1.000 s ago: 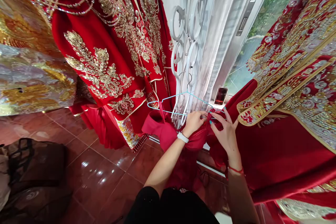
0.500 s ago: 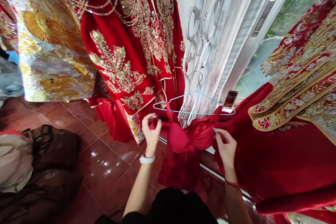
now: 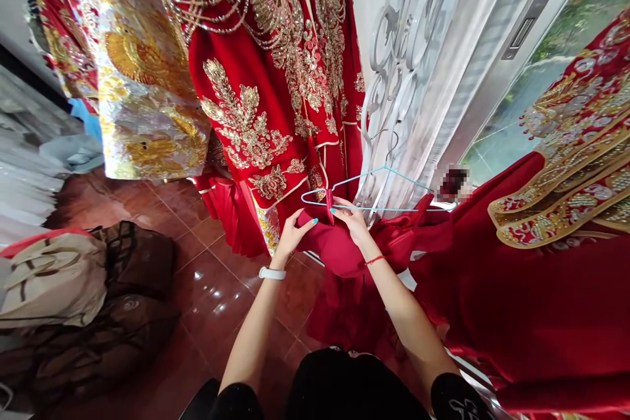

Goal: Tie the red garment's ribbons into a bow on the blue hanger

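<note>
A plain red garment (image 3: pixel 339 252) hangs from a light blue wire hanger (image 3: pixel 367 191), which is hooked on a white scrolled metal grille (image 3: pixel 394 72). My left hand (image 3: pixel 294 233) grips the garment's left edge just under the hanger's left end. My right hand (image 3: pixel 350 218) pinches the red strap looped over the hanger's bottom wire. A white band sits on my left wrist and a red cord on my right.
A red robe with gold embroidery (image 3: pixel 266 79) hangs behind, a gold brocade garment (image 3: pixel 142 98) to its left. Another embroidered red robe (image 3: pixel 556 223) fills the right. Bags (image 3: pixel 63 282) lie on the red tiled floor (image 3: pixel 211 295) at the left.
My right hand has crossed from the garment's right side to the strap at the hanger's left end. My left hand rose slightly. The view has swung left.
</note>
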{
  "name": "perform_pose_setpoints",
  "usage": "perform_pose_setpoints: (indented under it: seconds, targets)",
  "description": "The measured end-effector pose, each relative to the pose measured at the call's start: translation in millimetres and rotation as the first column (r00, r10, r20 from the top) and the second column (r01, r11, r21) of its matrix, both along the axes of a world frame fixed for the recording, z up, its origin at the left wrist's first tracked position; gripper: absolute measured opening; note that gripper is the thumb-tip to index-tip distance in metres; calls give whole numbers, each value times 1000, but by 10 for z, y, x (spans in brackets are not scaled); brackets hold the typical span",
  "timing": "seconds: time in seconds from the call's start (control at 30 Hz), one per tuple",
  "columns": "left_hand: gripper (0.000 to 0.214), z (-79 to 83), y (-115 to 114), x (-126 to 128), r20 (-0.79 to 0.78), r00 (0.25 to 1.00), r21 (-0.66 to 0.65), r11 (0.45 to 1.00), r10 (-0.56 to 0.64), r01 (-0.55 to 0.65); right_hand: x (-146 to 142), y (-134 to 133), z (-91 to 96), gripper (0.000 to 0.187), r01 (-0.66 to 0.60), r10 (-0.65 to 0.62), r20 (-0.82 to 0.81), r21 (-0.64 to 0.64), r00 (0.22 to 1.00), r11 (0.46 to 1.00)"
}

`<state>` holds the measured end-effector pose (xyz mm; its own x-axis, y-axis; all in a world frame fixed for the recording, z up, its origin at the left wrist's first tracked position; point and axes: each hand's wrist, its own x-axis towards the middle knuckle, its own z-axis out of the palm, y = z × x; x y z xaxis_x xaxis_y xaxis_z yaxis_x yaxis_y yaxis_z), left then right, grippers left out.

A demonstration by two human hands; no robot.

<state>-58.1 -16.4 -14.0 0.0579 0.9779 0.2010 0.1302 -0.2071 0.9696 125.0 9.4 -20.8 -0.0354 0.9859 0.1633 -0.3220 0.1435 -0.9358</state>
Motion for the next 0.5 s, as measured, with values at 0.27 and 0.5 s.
perform_pose_setpoints:
  seconds: [0.27,0.5]
  targets:
    - [39,-63,63,-164,-9,999,29,999,45,-45,-114,-4,-142,33,52,-51,29,-46,998,998]
    - [40,121,147,-180,-55,998,74,997,9,-5,-90,5,-165,29,92,-96,128,35,987,995]
